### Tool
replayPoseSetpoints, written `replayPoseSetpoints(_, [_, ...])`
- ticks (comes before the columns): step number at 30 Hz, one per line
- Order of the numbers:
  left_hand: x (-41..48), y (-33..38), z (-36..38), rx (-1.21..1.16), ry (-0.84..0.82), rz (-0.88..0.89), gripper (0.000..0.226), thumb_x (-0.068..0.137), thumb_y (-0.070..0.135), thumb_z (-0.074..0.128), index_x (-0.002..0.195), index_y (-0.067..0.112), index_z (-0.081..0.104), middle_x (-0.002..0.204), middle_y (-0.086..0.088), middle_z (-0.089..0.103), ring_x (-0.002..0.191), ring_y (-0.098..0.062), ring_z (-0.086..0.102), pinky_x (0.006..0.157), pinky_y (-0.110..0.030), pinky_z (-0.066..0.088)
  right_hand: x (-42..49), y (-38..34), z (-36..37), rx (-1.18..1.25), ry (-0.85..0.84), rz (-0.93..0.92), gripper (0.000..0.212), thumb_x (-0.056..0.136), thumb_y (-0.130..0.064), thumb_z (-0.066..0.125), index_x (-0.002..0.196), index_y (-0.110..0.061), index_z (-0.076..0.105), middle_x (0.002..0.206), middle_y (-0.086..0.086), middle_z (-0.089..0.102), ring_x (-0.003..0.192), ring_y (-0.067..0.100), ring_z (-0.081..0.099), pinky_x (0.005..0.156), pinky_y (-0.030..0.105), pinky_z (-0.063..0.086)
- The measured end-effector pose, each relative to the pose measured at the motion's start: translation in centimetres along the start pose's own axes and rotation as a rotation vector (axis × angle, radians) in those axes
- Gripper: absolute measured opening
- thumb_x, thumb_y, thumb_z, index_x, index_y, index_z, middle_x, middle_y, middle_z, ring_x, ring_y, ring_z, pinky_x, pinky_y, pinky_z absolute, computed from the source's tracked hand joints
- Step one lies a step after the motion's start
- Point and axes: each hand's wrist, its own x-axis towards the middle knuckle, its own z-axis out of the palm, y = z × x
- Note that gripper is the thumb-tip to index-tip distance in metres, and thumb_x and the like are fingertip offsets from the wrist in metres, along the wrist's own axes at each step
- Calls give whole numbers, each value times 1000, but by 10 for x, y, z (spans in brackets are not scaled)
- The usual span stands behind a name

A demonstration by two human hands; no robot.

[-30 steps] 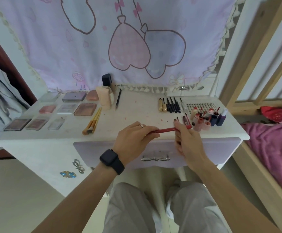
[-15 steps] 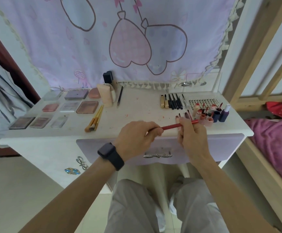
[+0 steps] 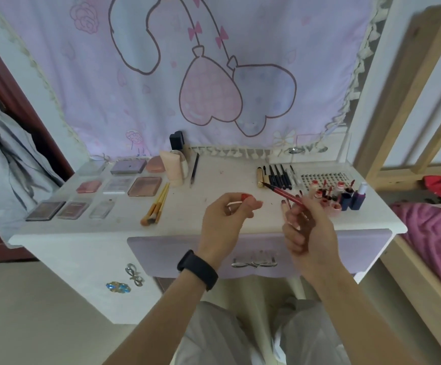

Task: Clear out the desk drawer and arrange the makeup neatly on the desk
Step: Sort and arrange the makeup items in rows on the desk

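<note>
While I sit at the white desk [image 3: 222, 180], seen from my head camera, my right hand [image 3: 306, 233] has its fingers curled round the lower barrel of a red liner pen [image 3: 283, 193], its fine dark tip bare and pointing up and away toward the back of the desk. My left hand [image 3: 224, 222] is clamped too, thumb and fingertips pinching what looks like the pen's small red cap [image 3: 245, 197]; cap and pen are apart, both held above the desktop near its front edge. The lilac drawer [image 3: 161, 251] below my wrists looks pushed in, so I judge the clearing largely done and this 1 pen among the last things to place. Already laid out are palettes [image 3: 119, 184] in 3 rows at the left, brushes [image 3: 157, 204] beside them, a row of dark pens [image 3: 277, 176] at the back right and a cluster of lip tubes [image 3: 332, 197] just beyond my right hand. To finish well, I should line the cap up with the tip, slide it on straight until it seats, keep the tip off the desktop, then lay the pen parallel with the dark pens.
</note>
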Motion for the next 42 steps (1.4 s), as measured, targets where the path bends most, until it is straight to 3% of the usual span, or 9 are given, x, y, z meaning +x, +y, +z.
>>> replayPoseSetpoints(6, [8, 3, 27, -144, 0, -76, 17, 97, 28, 63, 106, 17, 73, 97, 7, 77, 95, -4, 70, 84, -25, 56, 4, 18, 0, -182, -37, 3, 29, 98, -38, 61, 81, -17, 73, 73, -4, 57, 41, 8, 32, 34, 20, 24])
replayPoseSetpoints(9, [13, 4, 26, -173, -11, -41, 14, 97, 23, 64, 103, 16, 74, 96, 6, 78, 92, -4, 71, 76, -16, 54, 5, 20, 0, -311, -44, -11, 29, 97, -38, 63, 83, -17, 76, 72, -3, 58, 42, 10, 35, 35, 21, 26])
replayPoseSetpoints(14, [25, -1, 14, -64, -9, -30, 9, 95, 27, 67, 97, 24, 75, 89, 9, 78, 90, -2, 71, 77, -12, 49, 5, 17, -4, -797, 21, -269, 8, 89, -35, 72, 94, -33, 78, 85, -16, 74, 68, 3, 64, 58, 14, 48])
replayPoseSetpoints(20, [44, -23, 0, 106, 1, -79, 18, 90, 39, 70, 102, 26, 76, 90, 13, 77, 91, 4, 68, 85, -17, 50, 22, 21, 2, -1242, -36, -437, 14, 92, -30, 72, 105, -34, 75, 81, -30, 69, 84, -12, 64, 71, 4, 47])
replayPoseSetpoints(24, [71, -40, -16, 267, 76, -128, 26, 89, 48, 68, 105, 29, 76, 94, 20, 72, 88, 8, 63, 75, -9, 43, 61, 11, 13, -1481, 65, -414, 15, 94, -35, 66, 101, -31, 78, 79, -22, 72, 73, -9, 62, 66, 4, 36])
replayPoseSetpoints(30, [132, -61, -35, 485, 64, -234, 25, 89, 43, 69, 106, 25, 73, 100, 4, 74, 91, -16, 70, 88, -34, 56, 137, 5, 46, -1885, 93, -353, 22, 96, -30, 58, 102, -20, 76, 86, -3, 75, 67, 13, 58, 55, 21, 38])
replayPoseSetpoints(32, [152, -63, -36, 563, 65, -232, 19, 88, 44, 69, 98, 28, 68, 94, 5, 73, 88, -15, 69, 81, -31, 56, 161, 7, 60, -1950, 99, -315, 20, 94, -23, 57, 106, -14, 71, 93, 3, 73, 78, 20, 63, 62, 28, 46])
replayPoseSetpoints(37, [192, -66, -35, 779, 16, -234, 19, 88, 47, 65, 86, 29, 69, 96, 5, 73, 88, -16, 67, 79, -32, 57, 203, 20, 84, -2202, 38, -262, 13, 92, -9, 56, 101, -10, 64, 103, 9, 67, 85, 24, 57, 66, 29, 39])
replayPoseSetpoints(42, [212, -72, -27, 873, -16, -271, 28, 86, 49, 67, 90, 23, 76, 94, 0, 74, 84, -21, 68, 75, -32, 58, 218, 30, 80, -2368, -40, -315, 12, 91, -8, 56, 101, -11, 63, 103, 10, 67, 94, 26, 64, 67, 30, 38])
